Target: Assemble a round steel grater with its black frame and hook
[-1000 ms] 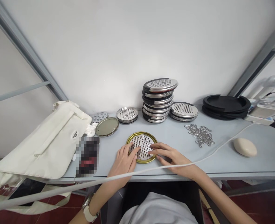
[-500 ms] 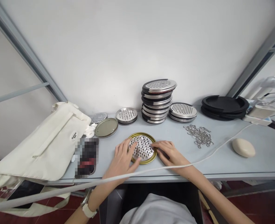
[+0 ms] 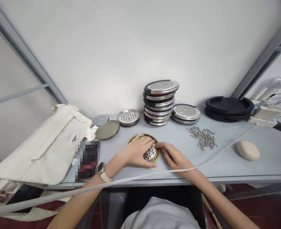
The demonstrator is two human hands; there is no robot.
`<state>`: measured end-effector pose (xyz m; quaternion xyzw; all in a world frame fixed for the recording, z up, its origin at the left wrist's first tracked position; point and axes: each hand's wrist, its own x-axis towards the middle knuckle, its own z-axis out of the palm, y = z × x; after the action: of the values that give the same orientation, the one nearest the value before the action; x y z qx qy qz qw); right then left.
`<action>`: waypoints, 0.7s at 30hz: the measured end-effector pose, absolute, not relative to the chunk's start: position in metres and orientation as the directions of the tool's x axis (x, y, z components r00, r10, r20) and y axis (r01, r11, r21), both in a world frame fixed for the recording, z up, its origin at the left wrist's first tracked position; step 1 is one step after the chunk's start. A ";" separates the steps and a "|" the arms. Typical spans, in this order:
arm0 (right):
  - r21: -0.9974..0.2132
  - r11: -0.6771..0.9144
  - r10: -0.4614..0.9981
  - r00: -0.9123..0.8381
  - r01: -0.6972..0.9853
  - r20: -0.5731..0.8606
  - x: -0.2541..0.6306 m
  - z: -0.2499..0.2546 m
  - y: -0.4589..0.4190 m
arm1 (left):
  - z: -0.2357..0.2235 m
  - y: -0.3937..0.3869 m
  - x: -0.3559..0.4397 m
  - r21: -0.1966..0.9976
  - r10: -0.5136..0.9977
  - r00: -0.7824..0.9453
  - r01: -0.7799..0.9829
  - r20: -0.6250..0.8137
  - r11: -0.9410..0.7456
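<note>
Reading the bench from afar, left to right, I take the hands as the dial's centre. At nine o'clock slumps a canvas tote [image 3: 40, 149], and at eight a pixelated object [image 3: 86, 160] that I cannot make out. At ten, a small perforated disc [image 3: 99, 120] lies beside a plain lid [image 3: 107, 130]. At eleven sits a short stack of round graters [image 3: 128, 117].

At the centre, a grater plate [image 3: 152, 153] sits inside a brass ring [image 3: 142, 135], directly in front of my body, where both hands can reach it. My left hand [image 3: 137, 151], watch [image 3: 102, 171] on the wrist, lies palm-down across most of it, seemingly pinning it to the bench. My right hand [image 3: 174, 156] brings its fingertips [image 3: 157, 145] to the plate's right edge. I cannot tell whether either hand is gripping or only pressing.

At twelve towers a stack of oval graters [image 3: 159, 102], sorted by kind, I judge. At one sit wider graters [image 3: 185, 113], at two loose steel hooks [image 3: 202, 138] and black rings [image 3: 229, 106], and at three a soap bar [image 3: 247, 150].
</note>
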<state>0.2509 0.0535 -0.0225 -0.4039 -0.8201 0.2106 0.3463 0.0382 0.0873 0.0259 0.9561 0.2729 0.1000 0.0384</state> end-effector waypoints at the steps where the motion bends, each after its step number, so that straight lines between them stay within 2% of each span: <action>1: -0.635 0.574 0.816 -0.426 0.517 0.390 0.251 -0.023 0.054 | 0.026 0.087 0.037 0.128 0.535 0.828 0.520 0.168 -0.845; 13: -0.698 0.568 0.812 -0.435 0.436 0.389 0.251 -0.021 0.056 | 0.027 0.101 0.037 0.087 0.477 0.864 0.469 0.159 -0.879; 21: -0.714 0.544 0.830 -0.405 0.440 0.382 0.251 -0.025 0.057 | 0.022 0.101 0.042 0.073 0.508 0.844 0.503 0.175 -0.861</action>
<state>0.2506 0.0570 -0.0251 -0.3989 -0.7961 0.2625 0.3717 0.0421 0.1005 0.0219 0.9600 0.2632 0.0946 0.0119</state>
